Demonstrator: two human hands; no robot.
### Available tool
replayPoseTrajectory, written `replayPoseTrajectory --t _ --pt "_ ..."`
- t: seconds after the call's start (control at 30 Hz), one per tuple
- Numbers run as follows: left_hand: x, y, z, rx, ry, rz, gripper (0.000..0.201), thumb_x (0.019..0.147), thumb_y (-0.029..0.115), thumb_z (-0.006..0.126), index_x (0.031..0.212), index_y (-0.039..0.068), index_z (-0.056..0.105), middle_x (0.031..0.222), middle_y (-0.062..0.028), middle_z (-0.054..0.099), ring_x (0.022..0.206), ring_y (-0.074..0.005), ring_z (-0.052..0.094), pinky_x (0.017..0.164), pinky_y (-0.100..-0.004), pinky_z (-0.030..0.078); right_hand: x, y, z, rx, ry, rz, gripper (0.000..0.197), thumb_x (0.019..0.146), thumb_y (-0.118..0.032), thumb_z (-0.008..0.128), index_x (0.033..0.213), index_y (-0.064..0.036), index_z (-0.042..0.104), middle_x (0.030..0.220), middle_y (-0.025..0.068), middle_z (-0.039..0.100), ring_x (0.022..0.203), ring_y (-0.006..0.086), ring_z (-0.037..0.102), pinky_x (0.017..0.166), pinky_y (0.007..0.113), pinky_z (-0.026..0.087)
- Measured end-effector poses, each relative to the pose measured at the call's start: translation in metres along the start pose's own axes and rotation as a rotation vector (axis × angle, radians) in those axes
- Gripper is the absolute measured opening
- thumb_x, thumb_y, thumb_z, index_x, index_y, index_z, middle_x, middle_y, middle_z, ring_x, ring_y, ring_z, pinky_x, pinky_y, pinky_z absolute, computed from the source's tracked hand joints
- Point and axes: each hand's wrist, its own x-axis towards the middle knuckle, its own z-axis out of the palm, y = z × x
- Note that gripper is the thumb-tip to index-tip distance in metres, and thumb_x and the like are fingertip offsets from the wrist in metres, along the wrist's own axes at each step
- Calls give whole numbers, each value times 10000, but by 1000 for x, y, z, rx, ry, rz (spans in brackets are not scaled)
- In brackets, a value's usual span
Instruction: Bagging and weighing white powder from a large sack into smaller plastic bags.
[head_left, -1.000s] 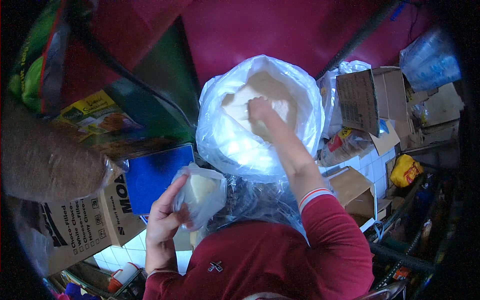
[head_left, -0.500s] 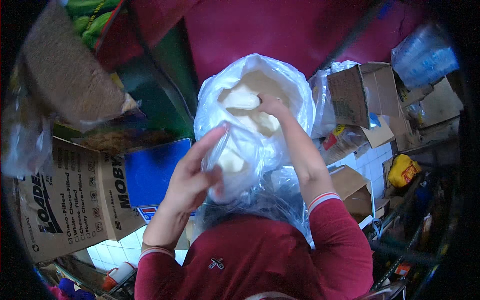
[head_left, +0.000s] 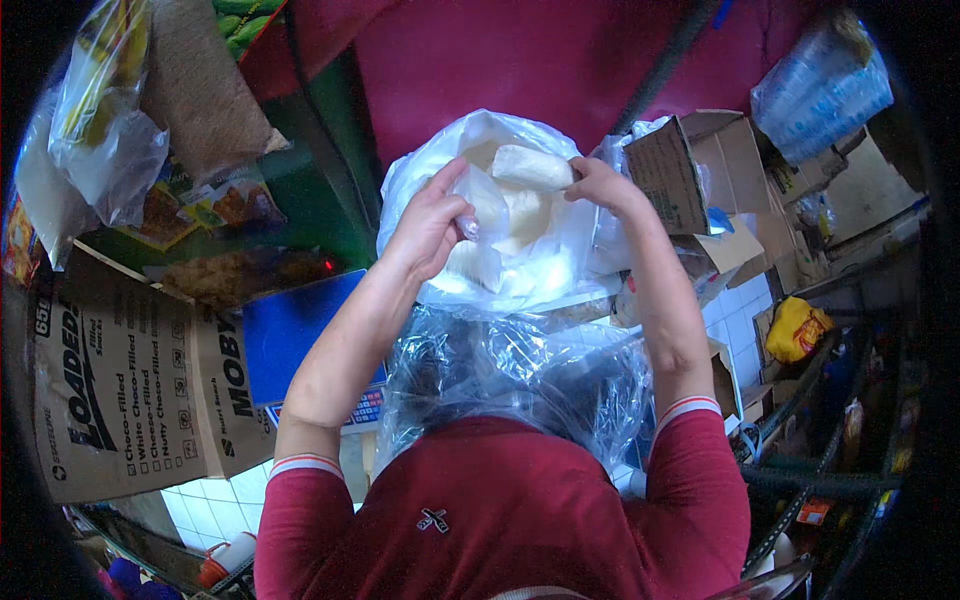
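Observation:
A large white plastic sack (head_left: 400, 205) stands gaping in front of me, with pale, powdery-looking contents inside. Over its opening my right hand (head_left: 603, 188) grips the right end of a white loaf-shaped object (head_left: 533, 168). Whether that is a scoop or a filled packet, I cannot tell. My left hand (head_left: 432, 232) is at the sack's left side, index finger stretched out and the other fingers curled on a clear plastic bag (head_left: 482, 225). The small bag hangs over the sack's near part, and its lower outline blends with the sack.
Crumpled clear plastic (head_left: 510, 365) lies between my body and the sack. A blue flat-topped box (head_left: 300, 335) and a large printed carton (head_left: 140, 390) are on the left. Opened cardboard boxes (head_left: 735, 165) crowd the right, near a yellow bundle (head_left: 797, 330). Plastic packs hang at upper left.
My right hand has lifted the white object from inside the sack, up and to the right. My left hand has moved up and right with the clear bag, nearer the sack's mouth.

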Motion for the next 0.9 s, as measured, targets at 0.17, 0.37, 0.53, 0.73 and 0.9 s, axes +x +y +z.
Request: replayPoseTrajectory --t 0.17,0.37,0.53,0.73,0.9 --pt "16 -6 -3 -31 0 -34 684 740 -31 448 1373 0 189 1096 -154 481 787 -168 539 660 -329 473 -20 -20 -22 -118 -15 -25 466 601 -67 655 1044 39 555 937 149 616 886 250 575 818 323 427" --pt "15 -9 7 86 8 -82 700 723 -38 453 1370 -16 186 1042 -135 498 734 -148 535 636 -297 463 -26 -81 12 -739 -66 15 392 656 -142 647 1041 -99 586 985 106 618 977 269 566 895 465 351" --pt "-3 -4 6 98 23 -18 713 688 -52 462 1359 -24 222 1017 -128 515 681 -130 518 594 -261 441 -41 -113 66 -1222 243 -437 231 786 -240 533 939 -123 662 1030 51 597 1093 206 482 998 503 209" --pt "-32 -12 -30 83 115 -59 720 643 -92 420 1343 -42 259 1224 -180 445 847 -161 541 659 -236 443 -45 -123 26 -1185 619 -523 178 748 -119 508 894 -76 603 857 43 526 916 206 496 955 495 260" --pt "-50 -14 -37 63 50 -18 733 650 -91 431 1356 -21 247 1159 -153 470 752 -137 513 603 -244 409 11 -51 58 -1255 285 -112 223 792 -149 491 954 -108 638 992 74 576 1010 227 498 960 499 243"
